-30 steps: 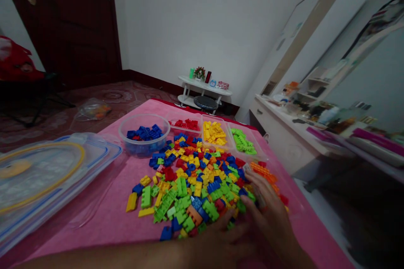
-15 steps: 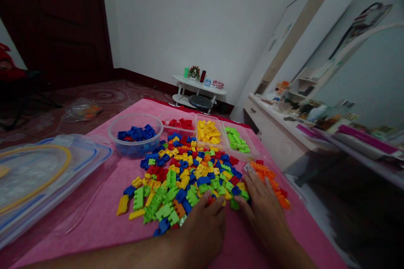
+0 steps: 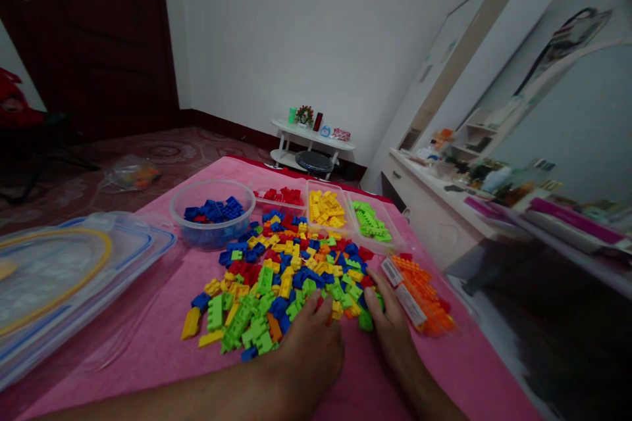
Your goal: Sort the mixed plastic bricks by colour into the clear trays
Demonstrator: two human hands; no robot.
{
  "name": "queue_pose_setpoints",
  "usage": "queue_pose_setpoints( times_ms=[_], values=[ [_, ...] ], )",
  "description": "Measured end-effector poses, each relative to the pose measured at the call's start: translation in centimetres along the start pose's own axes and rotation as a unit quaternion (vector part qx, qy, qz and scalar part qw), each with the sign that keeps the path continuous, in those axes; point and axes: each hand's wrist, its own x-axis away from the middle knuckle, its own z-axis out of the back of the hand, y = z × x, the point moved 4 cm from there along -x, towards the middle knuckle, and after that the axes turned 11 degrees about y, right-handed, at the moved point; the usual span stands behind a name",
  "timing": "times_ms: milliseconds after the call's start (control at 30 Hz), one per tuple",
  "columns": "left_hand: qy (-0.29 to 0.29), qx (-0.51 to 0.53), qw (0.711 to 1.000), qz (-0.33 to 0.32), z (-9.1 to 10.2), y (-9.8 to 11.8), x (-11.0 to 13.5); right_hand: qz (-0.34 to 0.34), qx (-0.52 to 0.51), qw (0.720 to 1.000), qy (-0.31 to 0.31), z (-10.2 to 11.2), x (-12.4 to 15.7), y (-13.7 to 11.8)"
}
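Left hand (image 3: 316, 345) curled at the brick pile (image 3: 286, 279), can't tell if gripping, right hand (image 3: 394, 323) loosely spread, stretched forward

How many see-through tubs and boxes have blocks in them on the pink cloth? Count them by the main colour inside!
Blue-block tub: 1
Red-block box: 1
Yellow-block box: 1
Green-block box: 1
Orange-block box: 1
Total: 5
The loose pile is too jumbled to count.
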Motion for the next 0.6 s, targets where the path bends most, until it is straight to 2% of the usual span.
queue_pose_setpoints(
  times_ms=[100,167,233,333,400,467,567,600],
  values=[
    [0.003,0.007,1.0,-0.002,0.2,0.2,-0.2,-0.03,-0.08,0.996,0.04,-1.5,-0.8,-1.5],
    [0.0,0.012,1.0,-0.013,0.5,0.3,-0.3,-0.03,-0.108,0.993,0.044,-2.6,-1.1,-3.3],
    [0.005,0.016,1.0,-0.018,0.9,0.3,-0.4,-0.001,-0.123,0.992,0.007,-3.7,-1.3,-5.7],
    [0.01,0.027,1.0,-0.005,1.3,0.1,-0.5,0.077,-0.144,0.98,-0.113,-4.8,-1.5,-9.3],
    [0.007,0.034,0.999,-0.004,1.4,-0.1,-0.6,0.12,-0.145,0.972,-0.14,-4.6,-2.0,-10.4],
    [0.004,0.039,0.999,-0.008,1.4,-0.2,-0.6,0.138,-0.12,0.981,-0.07,-3.7,-3.0,-9.8],
    [0.007,0.042,0.999,-0.011,1.6,-0.3,-0.6,0.119,-0.025,0.988,0.091,-2.3,-4.5,-6.4],
    [0.008,0.042,0.999,-0.013,1.7,-0.3,-0.5,0.108,0.006,0.988,0.113,-2.3,-4.8,-5.1]
  ],
)
